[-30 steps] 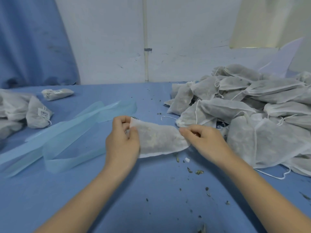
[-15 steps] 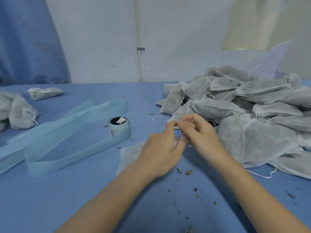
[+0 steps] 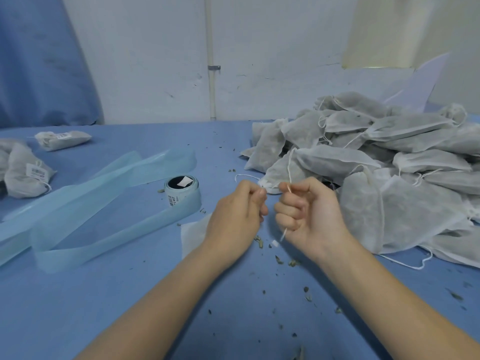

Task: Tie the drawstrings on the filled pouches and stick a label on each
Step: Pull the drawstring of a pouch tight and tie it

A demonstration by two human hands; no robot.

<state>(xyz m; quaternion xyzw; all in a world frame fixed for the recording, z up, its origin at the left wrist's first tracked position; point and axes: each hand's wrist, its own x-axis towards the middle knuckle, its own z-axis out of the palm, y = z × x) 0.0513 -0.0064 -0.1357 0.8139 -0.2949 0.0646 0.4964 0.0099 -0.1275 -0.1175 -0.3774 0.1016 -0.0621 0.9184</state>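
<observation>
A white fabric pouch [image 3: 193, 236] lies on the blue table, mostly hidden under my left forearm and hand. My left hand [image 3: 237, 216] pinches one end of its white drawstring [image 3: 284, 233] at the fingertips. My right hand [image 3: 309, 211] is curled in a fist round the other end, which runs through the fist and hangs out below. The two hands sit close together, a small gap between them. A roll of labels [image 3: 181, 190] on pale blue backing stands just left of my left hand.
A large heap of untied filled pouches [image 3: 376, 178] fills the right side. Labelled pouches [image 3: 28, 172] lie at the far left. Loose blue backing strip [image 3: 91, 203] snakes across the left. Dried herb crumbs [image 3: 285, 261] scatter over the blue table [image 3: 130, 307].
My left hand let go of the pouch's left end and moved right to the drawstring. Both hands then pulled the string ends apart, fingers curled tight.
</observation>
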